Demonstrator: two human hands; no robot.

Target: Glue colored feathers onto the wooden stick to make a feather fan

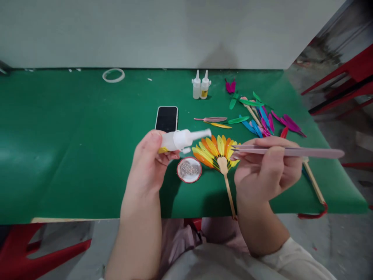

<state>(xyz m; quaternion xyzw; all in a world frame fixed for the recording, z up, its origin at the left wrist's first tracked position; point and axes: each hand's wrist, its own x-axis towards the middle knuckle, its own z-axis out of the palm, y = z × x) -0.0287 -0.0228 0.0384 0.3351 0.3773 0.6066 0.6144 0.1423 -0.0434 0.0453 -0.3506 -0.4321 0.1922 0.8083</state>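
My left hand [151,151] is closed round a white glue bottle [177,140], tilted nearly level with its nozzle pointing right. Pinched in my right hand [265,167] is a pair of pinkish tweezers [303,151], tips toward the left. Between my hands lies a feather fan [217,147] of yellow and orange feathers on a wooden handle [229,192]; my right fingers are over its right edge. Below the bottle sits a small round dish [189,170] with a red rim, holding tiny pale beads.
Two more glue bottles [201,87] stand at the back. A phone [167,118] lies behind my left hand. Loose coloured feathers [264,116] are scattered at the right, near another wooden handle [314,182]. A white ring [113,75] rests by the wall on the green table [72,147].
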